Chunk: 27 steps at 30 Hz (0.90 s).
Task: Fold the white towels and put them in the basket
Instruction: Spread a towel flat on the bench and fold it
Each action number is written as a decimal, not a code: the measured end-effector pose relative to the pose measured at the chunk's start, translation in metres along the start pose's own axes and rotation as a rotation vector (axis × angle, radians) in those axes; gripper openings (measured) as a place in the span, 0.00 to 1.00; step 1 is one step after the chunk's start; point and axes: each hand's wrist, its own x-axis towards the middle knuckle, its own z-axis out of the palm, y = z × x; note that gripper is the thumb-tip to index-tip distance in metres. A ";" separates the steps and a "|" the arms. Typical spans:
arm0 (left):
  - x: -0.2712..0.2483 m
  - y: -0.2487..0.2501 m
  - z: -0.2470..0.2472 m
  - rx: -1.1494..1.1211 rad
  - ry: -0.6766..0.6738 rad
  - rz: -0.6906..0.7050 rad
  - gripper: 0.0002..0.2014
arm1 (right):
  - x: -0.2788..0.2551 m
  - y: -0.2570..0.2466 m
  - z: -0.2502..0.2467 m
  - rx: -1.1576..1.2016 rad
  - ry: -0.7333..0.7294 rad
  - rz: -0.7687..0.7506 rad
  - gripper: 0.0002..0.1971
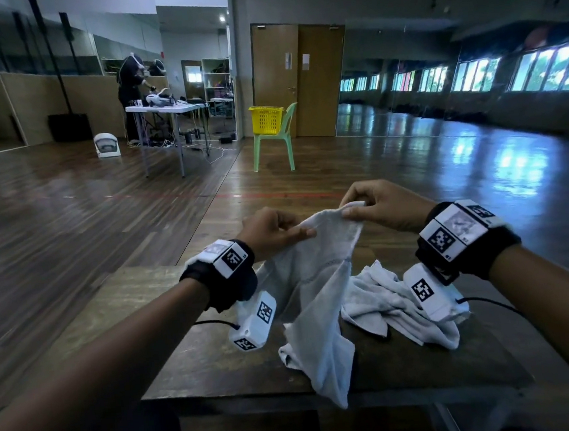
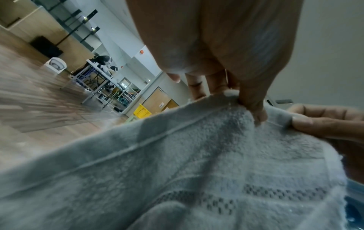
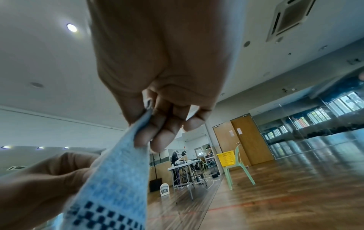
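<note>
Holding one white towel (image 1: 311, 281), two hands (image 1: 272, 232); another towel (image 1: 387, 304) lies beside.

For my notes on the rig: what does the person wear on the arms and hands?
Both forearms are bare. The left hand and right hand wear no gloves. Each wrist carries a black strap with white boxes printed with black square markers; a black cable leaves each lower box.

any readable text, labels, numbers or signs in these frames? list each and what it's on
No text reads clearly in any view.
Left wrist unit: square black-and-white code marker, small print beside it too small to read.
Right wrist unit: same kind of marker, print beside it too small to read.
Papers on the brown doors: too small and blurred.
Yellow basket, green chair, held white towel: no lettering visible.
</note>
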 end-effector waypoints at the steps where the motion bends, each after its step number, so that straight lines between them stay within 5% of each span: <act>1: 0.000 -0.001 -0.003 0.021 -0.001 0.005 0.25 | 0.001 -0.001 -0.003 -0.007 0.020 0.004 0.03; 3: -0.002 -0.001 -0.012 0.065 -0.027 -0.004 0.17 | 0.003 -0.002 -0.010 -0.048 0.041 -0.003 0.04; 9: -0.025 -0.018 -0.034 0.447 -0.119 -0.084 0.17 | 0.012 -0.012 -0.046 -0.139 0.197 -0.025 0.04; 13: -0.043 -0.028 -0.065 0.368 -0.117 -0.162 0.18 | 0.012 -0.018 -0.067 -0.193 0.297 -0.042 0.03; 16: -0.051 -0.014 -0.095 0.262 -0.025 -0.154 0.05 | 0.008 -0.018 -0.083 -0.233 0.307 -0.034 0.05; 24: -0.048 0.058 -0.116 0.204 -0.001 -0.061 0.04 | -0.008 -0.057 -0.096 -0.345 0.234 -0.139 0.04; 27: -0.040 0.093 -0.086 0.168 -0.006 0.012 0.20 | -0.012 -0.085 -0.092 -0.388 0.172 -0.205 0.02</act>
